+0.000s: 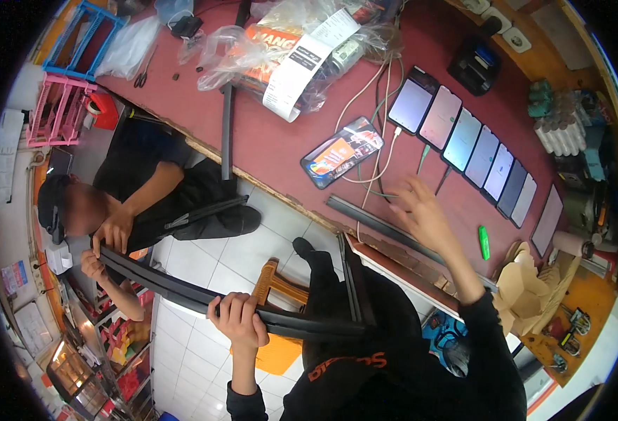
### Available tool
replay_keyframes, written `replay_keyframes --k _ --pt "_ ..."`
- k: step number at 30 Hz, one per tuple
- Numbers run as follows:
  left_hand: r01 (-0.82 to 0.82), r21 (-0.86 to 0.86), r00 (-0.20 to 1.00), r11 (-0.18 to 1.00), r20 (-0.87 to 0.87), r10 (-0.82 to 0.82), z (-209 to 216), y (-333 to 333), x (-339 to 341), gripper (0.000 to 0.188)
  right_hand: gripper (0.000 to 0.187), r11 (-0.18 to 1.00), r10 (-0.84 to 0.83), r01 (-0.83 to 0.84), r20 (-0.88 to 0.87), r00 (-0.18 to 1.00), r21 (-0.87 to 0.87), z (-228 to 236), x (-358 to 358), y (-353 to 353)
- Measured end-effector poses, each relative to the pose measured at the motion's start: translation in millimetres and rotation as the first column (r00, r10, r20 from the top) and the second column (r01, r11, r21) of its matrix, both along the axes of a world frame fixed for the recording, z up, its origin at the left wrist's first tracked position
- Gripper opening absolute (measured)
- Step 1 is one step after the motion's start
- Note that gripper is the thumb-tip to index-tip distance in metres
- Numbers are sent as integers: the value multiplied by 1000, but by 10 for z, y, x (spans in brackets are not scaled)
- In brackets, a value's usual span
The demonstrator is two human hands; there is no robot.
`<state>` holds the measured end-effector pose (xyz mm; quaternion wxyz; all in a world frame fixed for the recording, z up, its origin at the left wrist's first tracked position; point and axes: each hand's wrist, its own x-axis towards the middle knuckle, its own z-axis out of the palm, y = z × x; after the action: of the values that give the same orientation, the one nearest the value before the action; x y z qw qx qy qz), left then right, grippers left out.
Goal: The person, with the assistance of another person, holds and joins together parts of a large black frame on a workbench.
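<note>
My left hand (242, 319) is closed around a long black rail (183, 291) that stretches across to a co-worker on the left. The co-worker's hands (105, 245) hold its far end. Against my body, the near end meets another black strip (353, 277) at an angle. My right hand (421, 210) hovers with its fingers apart over the red tabletop, holding nothing that I can see. Closest to it are a loose black strip (386, 229) along the table's front edge and a white charging cable (393, 147).
The red table (295, 137) bears a phone with a colourful screen (342, 152), a row of several phones (467, 144), a green marker (484, 243) and plastic bags with a receipt (309, 63). Another black strip (229, 133) juts over the edge. A wooden stool (277, 281) stands below.
</note>
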<state>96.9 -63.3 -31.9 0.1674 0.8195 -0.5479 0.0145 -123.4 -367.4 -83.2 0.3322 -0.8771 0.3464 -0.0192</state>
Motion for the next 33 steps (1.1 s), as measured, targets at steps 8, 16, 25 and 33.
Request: replay_keyframes --k 8,16,25,33 --pt "-20 22 1000 1000 -1 20 9 0 -45 26 42 925 -53 46 -8 999 -377 -703 730 -50" --pt "-35 40 999 999 -22 36 23 -37 -55 27 34 923 -150 128 -32 988 -362 -775 650 -114" --pt "-45 43 999 998 -19 46 32 -74 -37 28 35 933 -136 119 -25 990 -338 -804 640 -121" --pt "-44 48 999 998 -26 46 3 3 -48 28 36 936 -137 126 -12 990 -329 -835 622 -112"
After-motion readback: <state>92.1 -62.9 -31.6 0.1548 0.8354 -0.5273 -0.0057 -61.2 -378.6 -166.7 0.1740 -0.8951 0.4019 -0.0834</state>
